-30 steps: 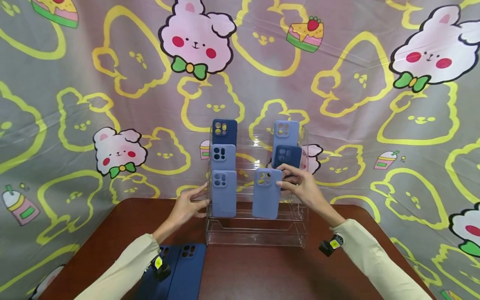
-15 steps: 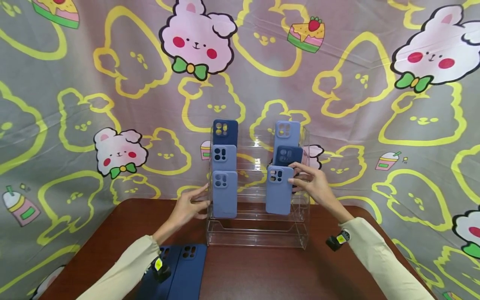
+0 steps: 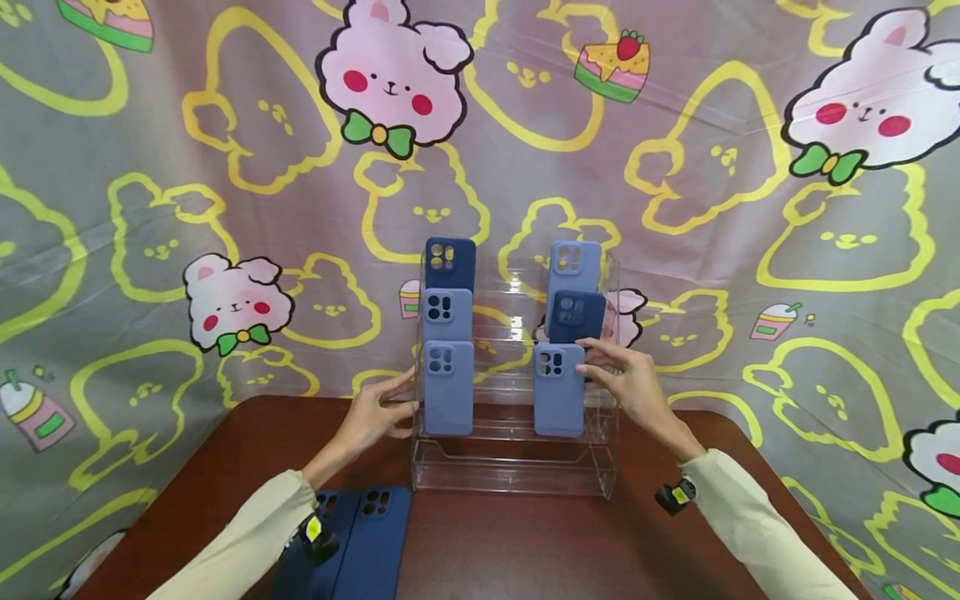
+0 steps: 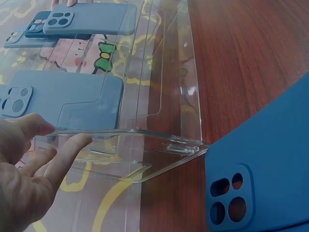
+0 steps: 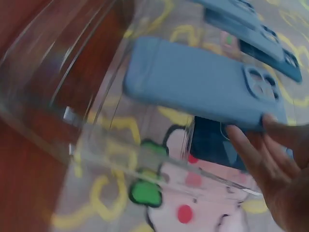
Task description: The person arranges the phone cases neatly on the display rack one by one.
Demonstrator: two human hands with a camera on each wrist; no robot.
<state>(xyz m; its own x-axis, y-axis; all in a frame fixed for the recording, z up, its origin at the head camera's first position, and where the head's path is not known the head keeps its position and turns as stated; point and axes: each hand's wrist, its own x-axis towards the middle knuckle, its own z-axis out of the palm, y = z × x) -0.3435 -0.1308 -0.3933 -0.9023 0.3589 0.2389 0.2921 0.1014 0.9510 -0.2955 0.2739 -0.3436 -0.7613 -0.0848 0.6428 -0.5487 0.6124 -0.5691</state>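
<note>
A clear acrylic display rack [image 3: 510,479] stands on the table. My right hand [image 3: 630,385] pinches the right edge of a light blue phone case [image 3: 558,400], which stands upright at a lower tier of the rack. In the right wrist view that case [image 5: 193,82] overlaps a dark blue case [image 5: 210,142] behind it. My left hand [image 3: 381,408] grips the rack's left side panel, its thumb and fingers at the panel's edge in the left wrist view. Beside it, a light blue case [image 3: 448,404] stands at the same height on the rack's left.
Higher on the rack stand a dark blue case [image 3: 450,267] and a light blue case [image 3: 448,321] at left, with another light blue case [image 3: 573,260] at right. Dark blue cases [image 3: 373,542] lie on the brown table [image 3: 510,550], front left. A patterned cloth [image 3: 300,208] hangs behind.
My right hand has carried the light blue case to the right, in line below the dark blue one, then lowered it slightly. My left hand has stayed at the rack's side.
</note>
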